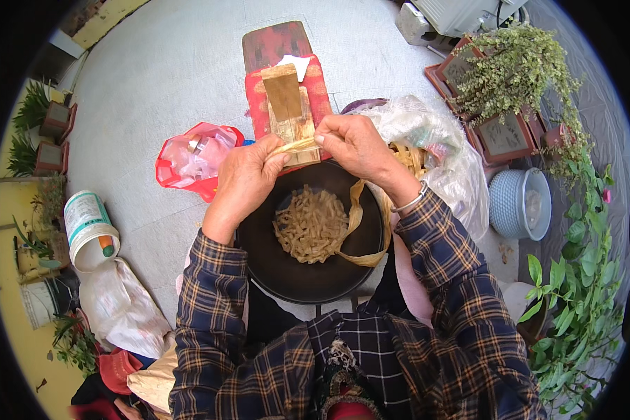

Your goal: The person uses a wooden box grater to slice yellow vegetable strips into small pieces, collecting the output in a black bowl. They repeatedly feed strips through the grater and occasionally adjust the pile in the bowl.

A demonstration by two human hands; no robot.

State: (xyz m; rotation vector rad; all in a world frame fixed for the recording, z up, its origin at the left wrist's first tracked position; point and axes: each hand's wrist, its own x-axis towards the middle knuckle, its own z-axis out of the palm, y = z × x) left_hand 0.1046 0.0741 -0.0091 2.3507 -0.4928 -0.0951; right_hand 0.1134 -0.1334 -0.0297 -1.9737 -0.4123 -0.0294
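Note:
My left hand point(254, 173) and my right hand point(353, 144) pinch a pale yellow, folded plant-like strip point(294, 147) stretched between them. It lies over the near end of a wooden block stand with an upright wooden piece point(282, 94), set on a red-covered bench point(254, 100). Below my hands is a wide black bowl point(262, 262) with a heap of short cut tan pieces point(312, 226). A long tan strip point(365, 258) curls over the bowl's right side. More strips point(409, 157) lie in a clear plastic bag point(446, 157) at the right.
A red bag with plastic inside point(199, 157) stands left of the bench. Farther left are a tipped white bucket point(90, 231) and a pale sack point(121, 304). At the right are a blue woven-pattern tub point(520, 205), potted plants point(509, 73) and leafy vines point(577, 294).

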